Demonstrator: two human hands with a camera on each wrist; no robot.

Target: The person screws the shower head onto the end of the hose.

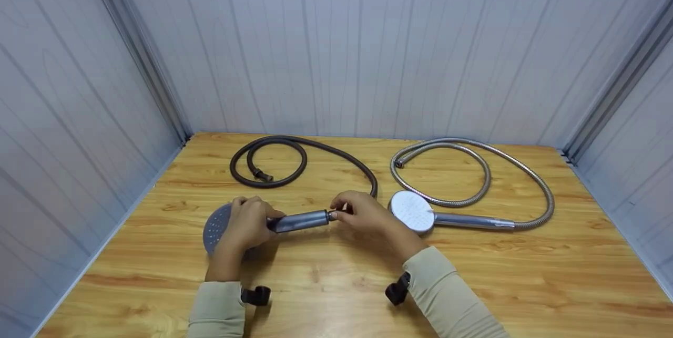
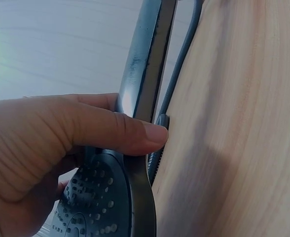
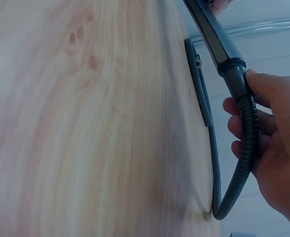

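From left hand (image 1: 247, 226) to right hand (image 1: 364, 214), we saw the dark shower head (image 1: 286, 223) stretched lengthwise.
We found the left hand gripping it beside the spray face (image 1: 215, 229), the handle (image 1: 307, 220) pointing rightward, the right hand pinching the hose collar (image 3: 236, 83) at its far end.

Head view: looks forward and down over table (image 1: 326, 296) and back wall (image 1: 336, 49), farthest off. Left wrist view: close on left hand (image 2: 61, 136) and shower head (image 2: 98, 192), table at frame right. Right wrist view: close on right hand (image 3: 280, 133) and hose (image 3: 249, 133), table at frame left. All three share the handle (image 1: 302, 221).
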